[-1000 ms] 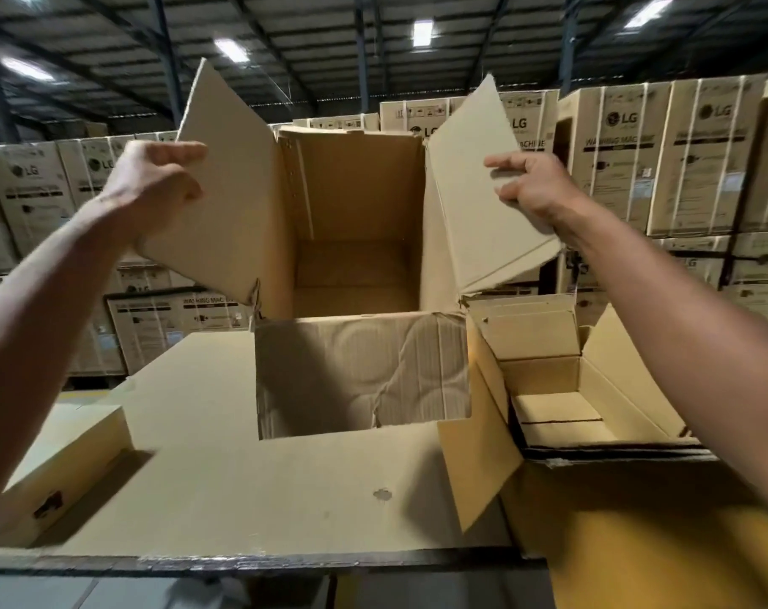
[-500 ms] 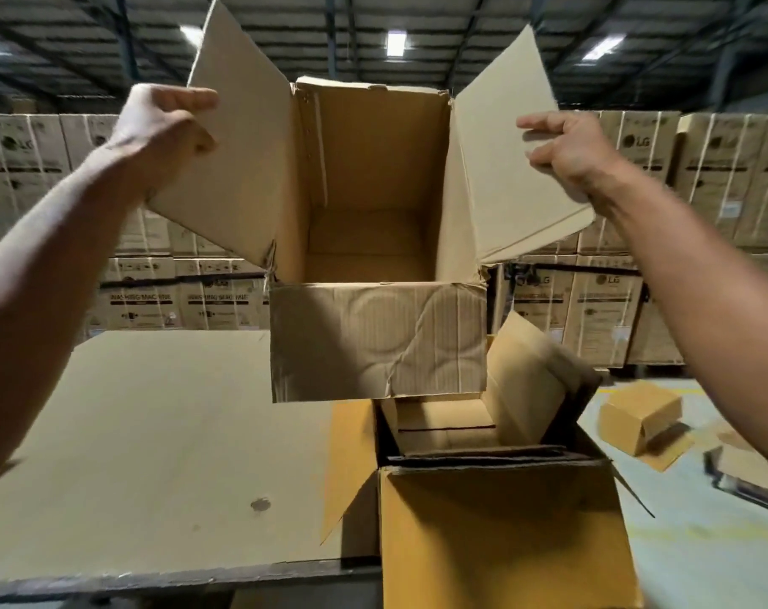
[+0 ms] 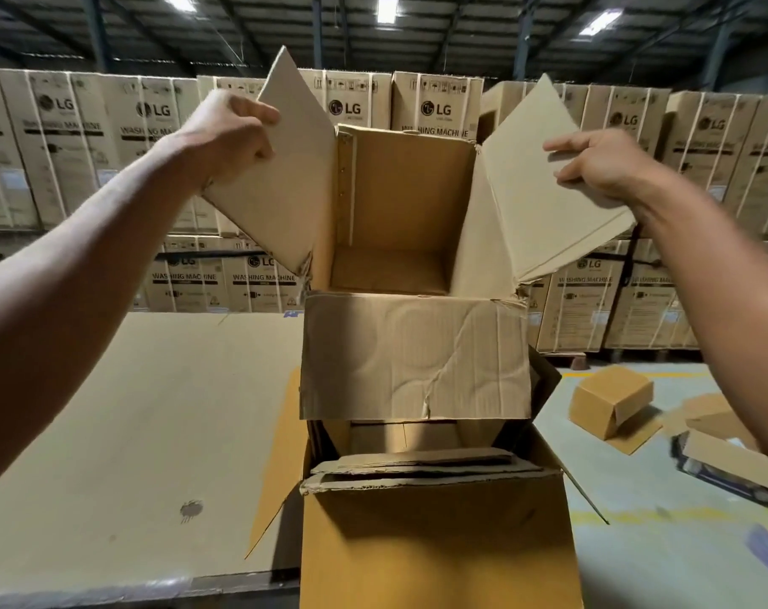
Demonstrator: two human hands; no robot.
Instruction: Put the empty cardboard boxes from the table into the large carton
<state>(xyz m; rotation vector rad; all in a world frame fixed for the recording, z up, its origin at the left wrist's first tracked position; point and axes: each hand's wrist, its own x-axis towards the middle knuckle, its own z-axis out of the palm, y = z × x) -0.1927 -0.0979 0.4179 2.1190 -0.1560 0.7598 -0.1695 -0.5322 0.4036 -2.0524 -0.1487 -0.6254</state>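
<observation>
While the empty box (image 3: 402, 265) hangs in the air above the large carton (image 3: 435, 542), the left hand (image 3: 228, 138) and right hand (image 3: 602, 162) hold its side flaps, fingers pinched tight. The surface (image 3: 123, 410) sits just left.

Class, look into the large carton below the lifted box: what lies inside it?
Inside the large carton, flattened cardboard pieces lie stacked near the front. The held box hides its rear; its bottom is unseen.

Both hands hold an empty box (image 3: 413, 353) (flaps spread) above the carton (image 3: 435, 542).
</observation>
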